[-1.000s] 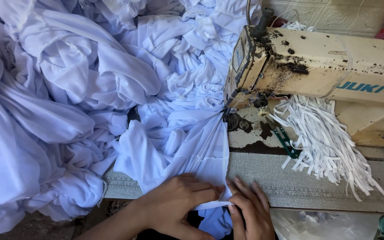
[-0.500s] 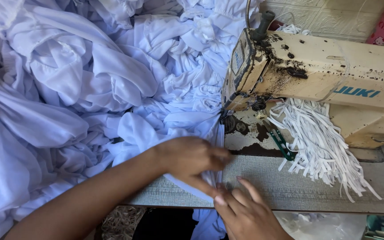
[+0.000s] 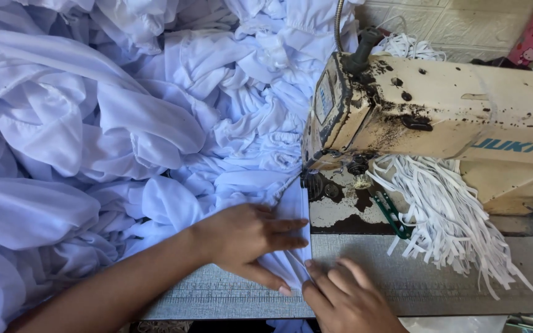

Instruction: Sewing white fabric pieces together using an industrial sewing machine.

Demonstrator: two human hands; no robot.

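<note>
Two bare hands at lower centre of the frame, both laid on one strip of white fabric [image 3: 294, 213]. Left hand [image 3: 241, 240] flat on the cloth, fingers [image 3: 282, 227] stretched out and held loosely together, tips pointed toward the right edge of the strip; thumb low, at the folded hem. Right hand [image 3: 343, 302] at the bottom edge, fingers bent, tips pressed down on the same hem just beside the left thumb; whether pinching or only pressing, cannot tell. Fabric strip run from the hands up to the needle area of the sewing machine [image 3: 426, 123], touching its foot. Machine cream-coloured, paint chipped and stained dark, placed right of centre. Bundle of white tape strips [image 3: 451, 216] hung beneath the machine arm, spilled over the grey surface [image 3: 439, 283]. Green-handled snips [image 3: 393, 213] beside the strips, on the machine bed. Large heap of white garments [image 3: 94, 123] filling the left and upper left of the frame.
</note>
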